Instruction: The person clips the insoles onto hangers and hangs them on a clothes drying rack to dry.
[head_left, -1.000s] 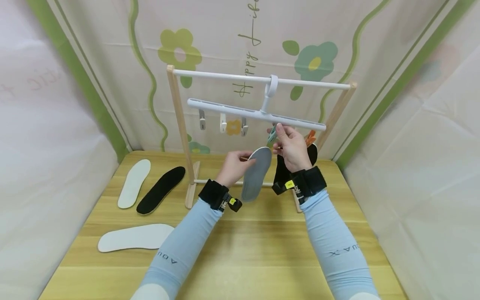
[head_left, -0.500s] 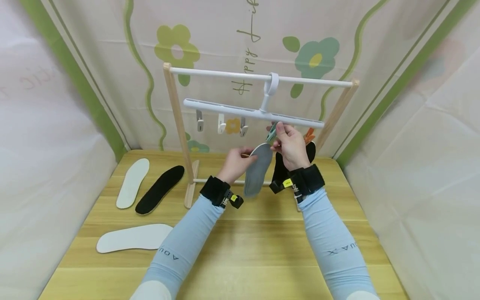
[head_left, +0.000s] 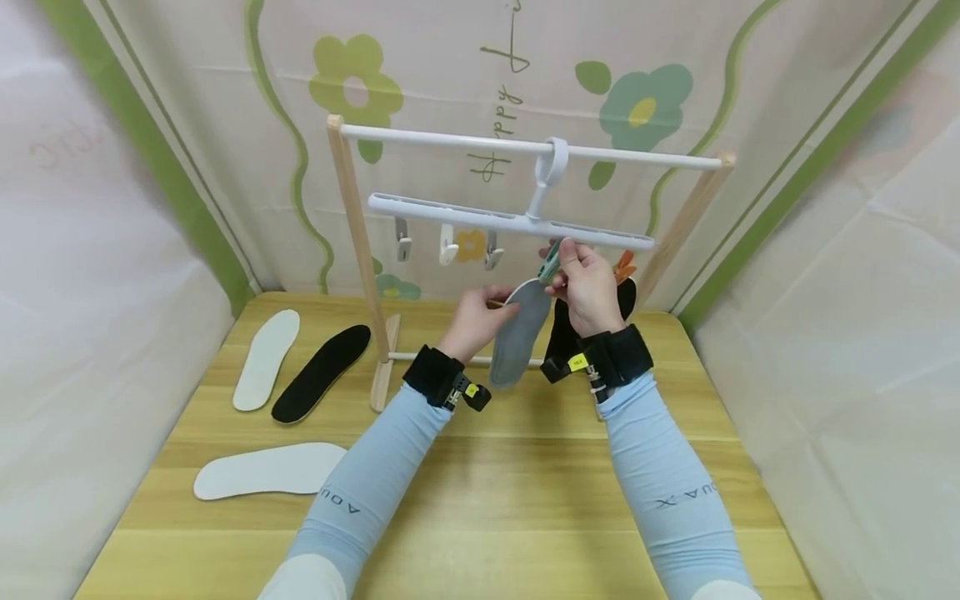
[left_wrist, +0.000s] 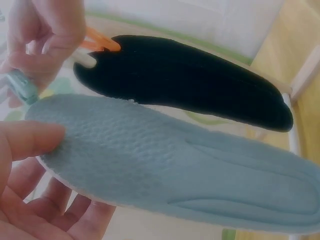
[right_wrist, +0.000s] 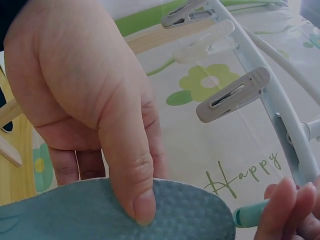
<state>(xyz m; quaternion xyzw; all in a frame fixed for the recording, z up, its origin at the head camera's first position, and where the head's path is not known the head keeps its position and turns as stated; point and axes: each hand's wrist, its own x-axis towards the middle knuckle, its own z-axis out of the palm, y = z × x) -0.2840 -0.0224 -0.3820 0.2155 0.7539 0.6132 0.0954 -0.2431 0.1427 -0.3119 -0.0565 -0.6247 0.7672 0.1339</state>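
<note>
Both of your hands have crept a little higher toward the hanger since a second ago, and the grey insole (head_left: 520,332) has risen with them, so its toe end now sits just under the teal clip (head_left: 550,265).

Your left hand (head_left: 480,321) pinches the insole near the toe, thumb on the textured face and fingers curled behind, as both wrist views show. Your right hand (head_left: 590,286) is curled round the teal clip, squeezing it between fingers and thumb; whether the clip's mouth is gaping you cannot tell from these views.

The insole hangs in the air above the far middle of the worktop (head_left: 480,500), heel down, beside a black insole (head_left: 564,332) already hung from an orange clip (head_left: 622,268) on the white hanger (head_left: 510,221).

Judge the insole as very light and soft: thin foam that flexes easily and will droop if you hold it by one end only. The dimpled face should give your thumb good friction, so slipping looks unlikely, and it is not fragile. Hold close to the toe edge but leave a bare margin above your thumb for the clip to bite; too near the rim and it may fold away.

Toward the left edge of the worktop lie two white insoles (head_left: 267,469) and another black one (head_left: 322,373).
</note>
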